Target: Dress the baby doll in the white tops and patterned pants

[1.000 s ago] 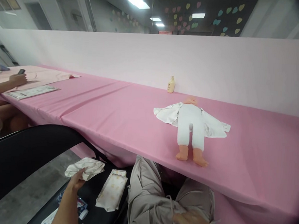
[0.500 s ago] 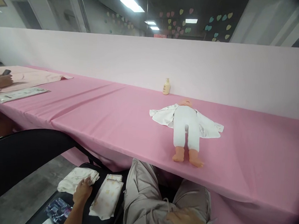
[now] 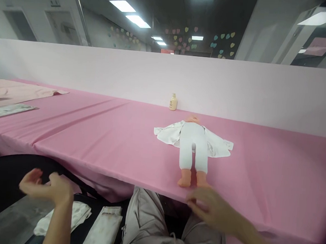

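white doll point(image 3: 193, 134) | tan feet point(image 3: 185, 178) bare | white shirt point(image 3: 218, 145) spread beneath

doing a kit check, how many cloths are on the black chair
2: a crumpled cloth, partly behind the left forearm, and a folded cloth nearer the person's legs. More may be hidden.

I am reading no legible text over this feed. Dark print is showing on the pale yellow bottle point(image 3: 173, 102) near the upper centre, but is coming through too small; a red panel point(image 3: 167, 51) at upper middle is appearing too blurred to decipher.
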Demonstrator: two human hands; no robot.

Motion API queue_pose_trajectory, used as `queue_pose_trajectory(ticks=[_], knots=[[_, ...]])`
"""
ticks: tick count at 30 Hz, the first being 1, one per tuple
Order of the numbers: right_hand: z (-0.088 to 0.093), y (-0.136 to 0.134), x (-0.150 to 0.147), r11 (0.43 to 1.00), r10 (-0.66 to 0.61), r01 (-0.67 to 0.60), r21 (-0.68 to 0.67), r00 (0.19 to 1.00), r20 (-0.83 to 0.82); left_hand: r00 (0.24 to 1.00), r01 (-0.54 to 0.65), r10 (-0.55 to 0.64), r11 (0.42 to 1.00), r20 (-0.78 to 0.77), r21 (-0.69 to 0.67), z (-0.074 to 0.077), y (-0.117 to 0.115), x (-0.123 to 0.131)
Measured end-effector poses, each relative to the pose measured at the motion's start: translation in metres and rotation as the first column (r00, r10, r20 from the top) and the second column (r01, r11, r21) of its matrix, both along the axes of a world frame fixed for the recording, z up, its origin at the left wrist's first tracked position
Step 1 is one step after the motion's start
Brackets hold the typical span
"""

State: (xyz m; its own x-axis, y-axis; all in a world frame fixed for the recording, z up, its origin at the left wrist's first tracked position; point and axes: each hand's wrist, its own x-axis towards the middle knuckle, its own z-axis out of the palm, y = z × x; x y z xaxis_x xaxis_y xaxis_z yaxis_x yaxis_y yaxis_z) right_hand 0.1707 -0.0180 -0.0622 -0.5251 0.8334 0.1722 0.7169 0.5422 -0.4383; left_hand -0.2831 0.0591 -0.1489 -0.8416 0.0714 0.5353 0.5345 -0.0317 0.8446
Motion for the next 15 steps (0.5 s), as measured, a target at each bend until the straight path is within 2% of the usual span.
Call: queue_pose_trajectory(ticks=[1, 3, 5, 6, 7, 8, 9, 10, 11, 12, 14, 15], knots=[[0.007, 0.019, 0.002, 1.000, 0.003, -0.004, -0.016, 0.999, -0.046, 0.995, 0.050, -0.039, 0.992, -0.095, 0.116, 0.018, 0.014, 0.014], [0.016, 0.065, 0.004, 0.998, -0.040, 0.044, 0.033, 0.992, -0.121, 0.964, 0.213, -0.158, 0.941, -0.214, 0.264, 0.048, 0.044, 0.049], [0.022, 0.118, 0.007, 0.985, -0.114, 0.134, 0.113, 0.979, -0.168, 0.904, 0.394, -0.306, 0.868, -0.299, 0.301, 0.070, 0.075, 0.096], [0.024, 0.146, 0.008, 0.971, -0.160, 0.185, 0.151, 0.973, -0.164, 0.851, 0.488, -0.394, 0.837, -0.347, 0.248, 0.077, 0.090, 0.123], [0.024, 0.174, 0.009, 0.954, -0.215, 0.238, 0.184, 0.967, -0.138, 0.769, 0.592, -0.506, 0.795, -0.390, 0.134, 0.080, 0.107, 0.151], [0.023, 0.201, 0.010, 0.932, -0.282, 0.295, 0.210, 0.955, -0.091, 0.647, 0.696, -0.641, 0.718, -0.414, -0.025, 0.080, 0.124, 0.179], [0.021, 0.227, 0.011, 0.921, -0.325, 0.321, 0.222, 0.945, -0.016, 0.481, 0.775, -0.773, 0.595, -0.413, -0.212, 0.078, 0.142, 0.206], [0.018, 0.250, 0.012, 0.917, -0.361, 0.336, 0.216, 0.928, 0.089, 0.332, 0.794, -0.859, 0.477, -0.390, -0.376, 0.073, 0.160, 0.231], [0.015, 0.271, 0.012, 0.914, -0.385, 0.347, 0.210, 0.904, 0.184, 0.236, 0.766, -0.911, 0.389, -0.339, -0.511, 0.067, 0.178, 0.254], [0.011, 0.288, 0.012, 0.915, -0.391, 0.347, 0.205, 0.888, 0.243, 0.198, 0.725, -0.943, 0.325, -0.268, -0.607, 0.061, 0.197, 0.275], [0.005, 0.313, 0.009, 0.917, -0.393, 0.341, 0.208, 0.865, 0.311, 0.261, 0.643, -0.956, 0.274, -0.132, -0.715, 0.048, 0.232, 0.306], [0.003, 0.321, 0.007, 0.918, -0.389, 0.333, 0.217, 0.862, 0.324, 0.322, 0.601, -0.942, 0.281, -0.094, -0.748, 0.043, 0.247, 0.318]])
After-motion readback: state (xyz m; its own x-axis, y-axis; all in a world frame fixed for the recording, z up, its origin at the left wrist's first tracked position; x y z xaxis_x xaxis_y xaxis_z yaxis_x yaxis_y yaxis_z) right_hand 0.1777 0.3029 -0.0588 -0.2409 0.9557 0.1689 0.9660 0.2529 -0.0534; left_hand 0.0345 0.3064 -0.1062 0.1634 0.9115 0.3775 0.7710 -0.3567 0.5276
